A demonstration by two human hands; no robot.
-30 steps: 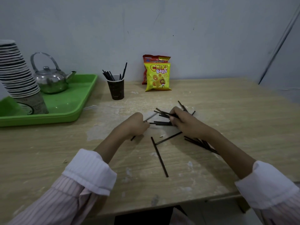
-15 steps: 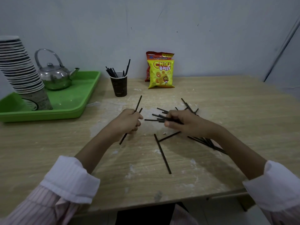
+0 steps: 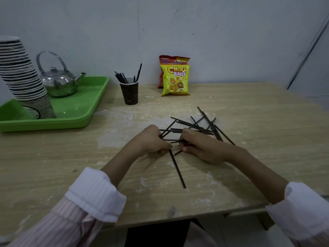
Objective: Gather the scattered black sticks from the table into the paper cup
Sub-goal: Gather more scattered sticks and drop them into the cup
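Note:
Several black sticks (image 3: pixel 196 124) lie crossed in a loose heap on the wooden table (image 3: pixel 249 157), just beyond my hands. My left hand (image 3: pixel 153 139) is closed around a couple of black sticks that poke out toward the heap. My right hand (image 3: pixel 199 145) rests beside it, fingers pinched on a few sticks at the heap's near edge. One long stick (image 3: pixel 177 169) lies alone on the table, running from between my hands toward me. The dark paper cup (image 3: pixel 129 92) stands upright at the back, with several sticks standing in it.
A green tray (image 3: pixel 80 111) at the back left carries a metal kettle (image 3: pixel 59 81) and a tall leaning stack of paper cups (image 3: pixel 21 77). Two snack bags (image 3: pixel 175 79) lean against the wall right of the cup. The table's front edge runs close to my sleeves.
My left hand, which had lifted its sticks upright half a second ago, has come down and moved right to meet my right hand. Both hands now touch at the heap's near edge.

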